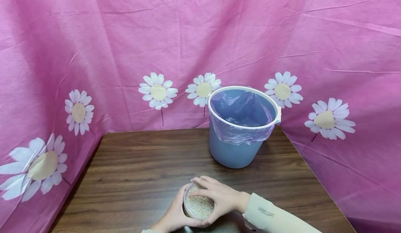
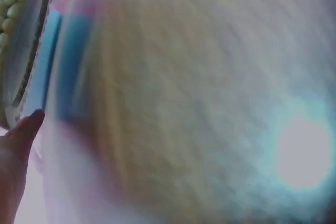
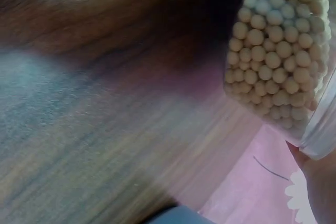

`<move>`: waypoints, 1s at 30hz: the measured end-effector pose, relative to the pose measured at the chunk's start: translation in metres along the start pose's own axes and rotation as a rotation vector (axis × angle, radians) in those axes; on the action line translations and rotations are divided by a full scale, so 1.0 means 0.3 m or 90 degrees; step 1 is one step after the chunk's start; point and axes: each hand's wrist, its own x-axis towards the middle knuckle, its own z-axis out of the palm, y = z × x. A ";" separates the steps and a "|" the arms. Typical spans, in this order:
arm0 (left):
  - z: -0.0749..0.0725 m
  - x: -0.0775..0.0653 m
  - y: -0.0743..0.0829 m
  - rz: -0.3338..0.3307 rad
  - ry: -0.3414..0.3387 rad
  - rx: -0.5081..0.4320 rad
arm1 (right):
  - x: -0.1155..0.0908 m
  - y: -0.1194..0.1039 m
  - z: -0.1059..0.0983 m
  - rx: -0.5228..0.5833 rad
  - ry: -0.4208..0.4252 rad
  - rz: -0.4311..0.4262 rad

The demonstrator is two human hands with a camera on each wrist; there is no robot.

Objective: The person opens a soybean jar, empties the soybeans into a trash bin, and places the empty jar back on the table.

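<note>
A clear plastic jar (image 1: 200, 207) full of small cream-coloured balls is held between both hands near the table's front edge. From the left side, my left hand (image 1: 174, 213) grips it, thumb and fingers bent round the wall. My right hand (image 1: 223, 199) holds the other side, with its fingers reaching over the round top. Close up in the right wrist view, the balls (image 3: 273, 56) show through the jar's wall, beside a translucent rim (image 3: 320, 129). The left wrist view is mostly blurred; a fingertip (image 2: 32, 121) appears at its left edge.
Behind the hands, a blue-grey bucket (image 1: 235, 153) with a white rim and a purple plastic liner (image 1: 244, 132) stands at the back right of the brown wooden table (image 1: 150, 156). Pink cloth (image 1: 125, 52) with white daisies hangs round the table's back and sides.
</note>
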 end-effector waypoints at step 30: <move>-0.044 0.037 0.282 0.069 0.264 0.024 | 0.048 -0.128 -0.190 0.086 0.279 0.162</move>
